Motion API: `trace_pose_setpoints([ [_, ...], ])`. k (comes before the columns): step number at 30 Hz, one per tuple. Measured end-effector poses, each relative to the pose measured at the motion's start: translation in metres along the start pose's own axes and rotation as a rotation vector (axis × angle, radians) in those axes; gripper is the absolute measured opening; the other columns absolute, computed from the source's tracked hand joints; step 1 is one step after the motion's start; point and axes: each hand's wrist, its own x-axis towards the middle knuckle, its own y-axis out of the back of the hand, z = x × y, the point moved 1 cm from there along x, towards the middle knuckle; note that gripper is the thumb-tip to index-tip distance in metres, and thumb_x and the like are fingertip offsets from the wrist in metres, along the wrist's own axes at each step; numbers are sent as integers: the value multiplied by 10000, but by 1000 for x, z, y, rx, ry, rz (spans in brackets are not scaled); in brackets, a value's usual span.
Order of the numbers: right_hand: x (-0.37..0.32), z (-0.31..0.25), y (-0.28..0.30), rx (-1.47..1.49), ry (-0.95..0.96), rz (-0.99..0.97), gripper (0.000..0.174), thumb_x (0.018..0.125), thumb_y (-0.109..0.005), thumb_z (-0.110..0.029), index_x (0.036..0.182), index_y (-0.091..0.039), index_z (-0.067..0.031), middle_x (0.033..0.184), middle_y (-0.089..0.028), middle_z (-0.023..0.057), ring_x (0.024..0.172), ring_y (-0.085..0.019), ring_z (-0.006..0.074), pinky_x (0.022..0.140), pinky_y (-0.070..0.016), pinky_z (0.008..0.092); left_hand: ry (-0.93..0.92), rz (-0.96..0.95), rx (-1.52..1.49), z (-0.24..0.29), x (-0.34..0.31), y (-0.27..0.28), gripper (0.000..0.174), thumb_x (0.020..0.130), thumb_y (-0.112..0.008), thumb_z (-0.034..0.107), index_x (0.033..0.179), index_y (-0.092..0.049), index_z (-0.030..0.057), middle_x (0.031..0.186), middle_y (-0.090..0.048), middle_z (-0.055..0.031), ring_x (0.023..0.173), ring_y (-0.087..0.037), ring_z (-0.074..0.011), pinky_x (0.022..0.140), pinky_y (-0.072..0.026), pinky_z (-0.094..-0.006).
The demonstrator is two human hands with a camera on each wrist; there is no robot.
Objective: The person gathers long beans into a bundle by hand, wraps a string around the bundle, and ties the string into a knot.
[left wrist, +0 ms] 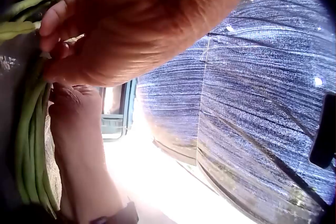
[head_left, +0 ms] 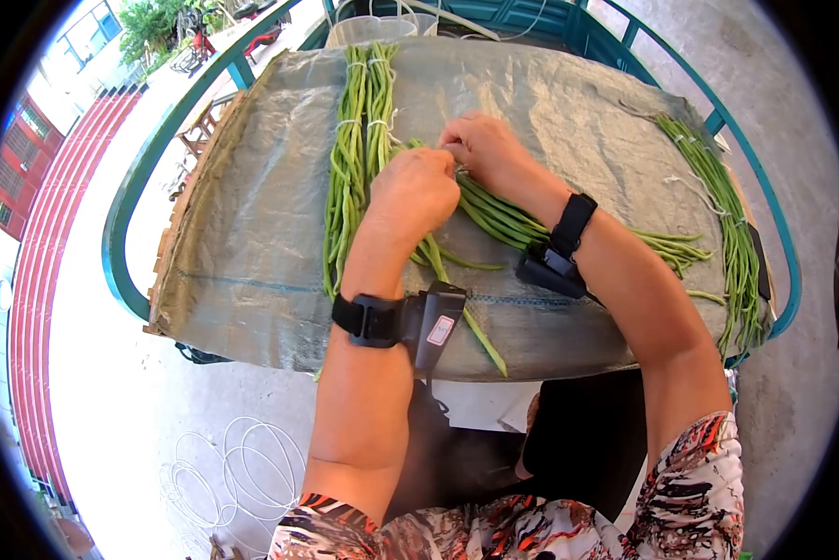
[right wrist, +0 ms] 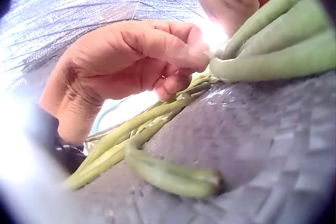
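Note:
My left hand (head_left: 415, 191) and right hand (head_left: 494, 149) meet over a loose bundle of long green beans (head_left: 499, 215). Thumb and fingertips of the left hand (right wrist: 136, 56) pinch together at the bundle, where a tiny pale bit of string (left wrist: 45, 54) shows. The right hand (left wrist: 79, 124) has its fingers bent at the same spot; its fingertips are mostly hidden behind the left hand. Bean ends spread out beneath the right forearm, and one bean (head_left: 485, 338) lies toward the front edge. Just left of the hands lie two tied bean bundles (head_left: 349, 159) side by side.
Another tied bundle (head_left: 709, 187) lies at the right, with loose white string (head_left: 690, 184) beside it. A woven tarp (head_left: 251, 205) covers the surface, edged by a teal metal rail (head_left: 120, 205). Clear plastic containers (head_left: 373, 30) stand at the back. Coiled white wire (head_left: 237, 471) lies on the ground.

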Motion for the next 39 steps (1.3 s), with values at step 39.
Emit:
trace_pose_setpoints([
  [39, -33, -16, 49, 690, -798, 461, 281, 795, -658, -140, 955, -525, 49, 813, -570, 118, 682, -555, 165, 553, -441, 287, 450, -410, -1556, 49, 5, -43, 382, 838, -501, 46, 1198, -411, -45, 1092, -516, -174, 958, -555, -313, 824, -471, -458],
])
